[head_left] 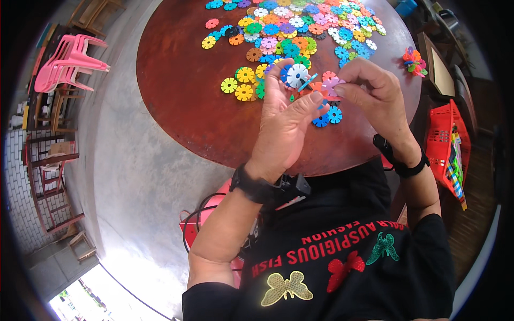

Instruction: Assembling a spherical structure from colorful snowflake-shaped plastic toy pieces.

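- The left hand (286, 115) is held above the near edge of the round brown table (182, 85), fingers curled up; a small cluster of snowflake discs (295, 75), white on blue, is pinched at its fingertips.
- The right hand (375, 91) is closed in a pinch on a pale pink disc (332, 84), thumb and forefinger pressed together.
- The pink disc lies at about 3 o'clock from the cluster, just beside it; a thin blue connector (308, 82) slants between them.
- Whether disc and cluster are already touching cannot be told.
- Two loose blue discs (327, 117) lie on the table below the hands, at 6 o'clock.
- A spread of many-coloured discs (300, 27) lies at 12 o'clock, well clear.
- A red basket (441, 134) stands off the table at 3 o'clock.
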A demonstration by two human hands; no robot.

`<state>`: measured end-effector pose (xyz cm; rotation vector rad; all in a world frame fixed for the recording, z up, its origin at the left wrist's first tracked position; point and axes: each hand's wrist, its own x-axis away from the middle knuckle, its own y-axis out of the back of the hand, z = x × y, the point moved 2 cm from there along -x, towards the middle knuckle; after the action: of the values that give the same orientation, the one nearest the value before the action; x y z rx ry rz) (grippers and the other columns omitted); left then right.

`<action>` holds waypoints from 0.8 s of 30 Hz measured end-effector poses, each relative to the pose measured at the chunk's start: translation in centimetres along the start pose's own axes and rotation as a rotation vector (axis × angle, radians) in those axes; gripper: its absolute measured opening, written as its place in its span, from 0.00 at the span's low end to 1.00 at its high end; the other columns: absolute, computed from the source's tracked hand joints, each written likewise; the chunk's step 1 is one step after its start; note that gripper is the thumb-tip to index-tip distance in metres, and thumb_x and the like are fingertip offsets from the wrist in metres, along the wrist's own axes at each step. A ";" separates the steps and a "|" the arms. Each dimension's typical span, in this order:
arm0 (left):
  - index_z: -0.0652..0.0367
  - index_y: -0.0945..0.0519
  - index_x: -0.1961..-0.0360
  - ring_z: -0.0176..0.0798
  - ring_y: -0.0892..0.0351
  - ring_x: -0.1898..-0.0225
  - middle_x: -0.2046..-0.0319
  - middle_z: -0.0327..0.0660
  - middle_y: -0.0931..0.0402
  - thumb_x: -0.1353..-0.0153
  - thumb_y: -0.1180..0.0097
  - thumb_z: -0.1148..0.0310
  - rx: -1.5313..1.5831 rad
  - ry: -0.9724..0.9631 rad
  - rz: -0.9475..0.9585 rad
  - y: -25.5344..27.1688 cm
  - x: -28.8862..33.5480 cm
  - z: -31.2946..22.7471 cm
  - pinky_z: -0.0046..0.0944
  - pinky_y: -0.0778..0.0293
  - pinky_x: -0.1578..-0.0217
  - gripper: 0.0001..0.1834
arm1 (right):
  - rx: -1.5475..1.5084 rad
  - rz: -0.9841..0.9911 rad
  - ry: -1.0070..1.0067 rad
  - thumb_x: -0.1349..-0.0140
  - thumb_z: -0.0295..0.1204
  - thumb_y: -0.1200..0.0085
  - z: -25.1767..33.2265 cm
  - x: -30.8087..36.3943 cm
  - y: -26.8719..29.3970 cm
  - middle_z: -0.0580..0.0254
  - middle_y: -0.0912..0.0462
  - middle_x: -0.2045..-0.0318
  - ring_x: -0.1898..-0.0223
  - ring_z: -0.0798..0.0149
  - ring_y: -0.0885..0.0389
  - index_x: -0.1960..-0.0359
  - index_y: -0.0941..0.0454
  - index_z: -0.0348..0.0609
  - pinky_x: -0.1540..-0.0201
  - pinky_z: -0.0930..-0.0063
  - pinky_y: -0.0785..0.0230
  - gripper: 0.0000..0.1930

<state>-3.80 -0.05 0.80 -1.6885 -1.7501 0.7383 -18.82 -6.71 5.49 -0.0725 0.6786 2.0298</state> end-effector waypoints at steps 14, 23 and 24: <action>0.58 0.37 0.44 0.30 0.30 0.54 0.55 0.36 0.31 0.42 0.36 0.65 -0.394 -0.118 0.203 -0.3 -0.4 -0.2 0.31 0.31 0.52 0.29 | 0.316 -0.037 0.180 0.47 0.23 0.43 1.8 1.7 0.8 0.60 0.21 0.78 0.75 0.57 0.21 0.71 0.24 0.40 0.73 0.69 0.30 0.03; 0.62 0.39 0.43 0.32 0.32 0.51 0.51 0.40 0.34 0.38 0.42 0.63 -0.588 -0.288 0.106 -0.4 0.3 0.9 0.33 0.34 0.49 0.28 | 0.357 -0.063 0.244 0.46 0.23 0.44 1.4 1.8 0.2 0.59 0.23 0.78 0.74 0.55 0.21 0.70 0.26 0.40 0.74 0.67 0.31 0.04; 0.62 0.40 0.43 0.32 0.32 0.51 0.51 0.40 0.34 0.38 0.42 0.64 -0.523 -0.278 0.095 -0.8 0.5 0.9 0.33 0.34 0.48 0.28 | 0.375 -0.062 0.275 0.45 0.23 0.44 1.4 1.8 0.2 0.59 0.23 0.78 0.74 0.55 0.21 0.70 0.26 0.40 0.74 0.66 0.31 0.04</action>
<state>-4.97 0.40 0.81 -2.1010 -2.2105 0.6104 -19.63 -4.71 6.19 -0.1513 1.2051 1.8186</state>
